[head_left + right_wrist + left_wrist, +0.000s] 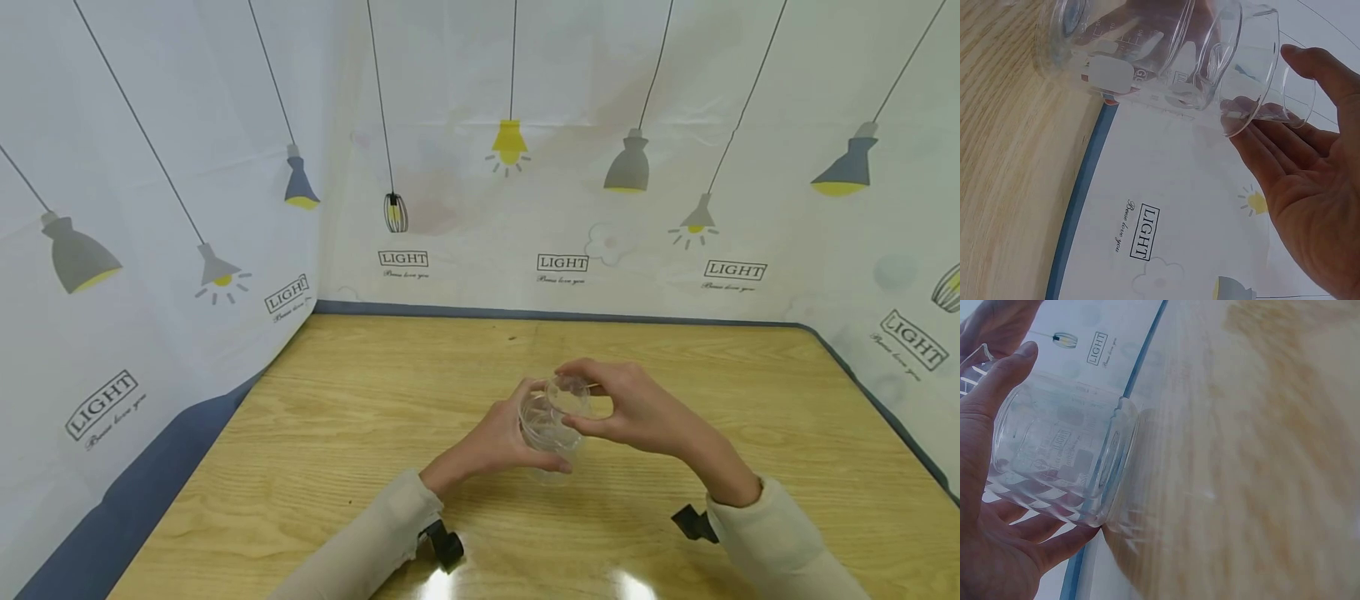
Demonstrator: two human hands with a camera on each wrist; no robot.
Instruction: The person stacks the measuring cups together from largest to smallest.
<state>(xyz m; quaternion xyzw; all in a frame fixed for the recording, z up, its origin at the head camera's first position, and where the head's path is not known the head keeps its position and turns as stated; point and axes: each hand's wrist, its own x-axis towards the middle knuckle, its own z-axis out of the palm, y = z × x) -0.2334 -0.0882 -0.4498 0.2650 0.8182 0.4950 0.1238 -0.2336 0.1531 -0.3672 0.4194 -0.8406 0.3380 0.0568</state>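
Note:
A large clear glass beaker (1060, 444) with printed measuring marks stands upright on the wooden table. My left hand (498, 433) grips it round the side, thumb on the near side and fingers on the far side. At its mouth is a smaller clear beaker (1297, 94), partly inside the large one, its rim sticking out above. The right hand (630, 408) holds this smaller beaker near the rim between thumb and fingers. In the right wrist view, several glass outlines overlap inside the large beaker (1141, 50).
The wooden table (360, 392) spreads out around both hands. Behind and at the sides hangs a white cloth (465, 183) printed with lamps, its blue border along the table's far edge. Black wrist straps (446, 546) show at the sleeves.

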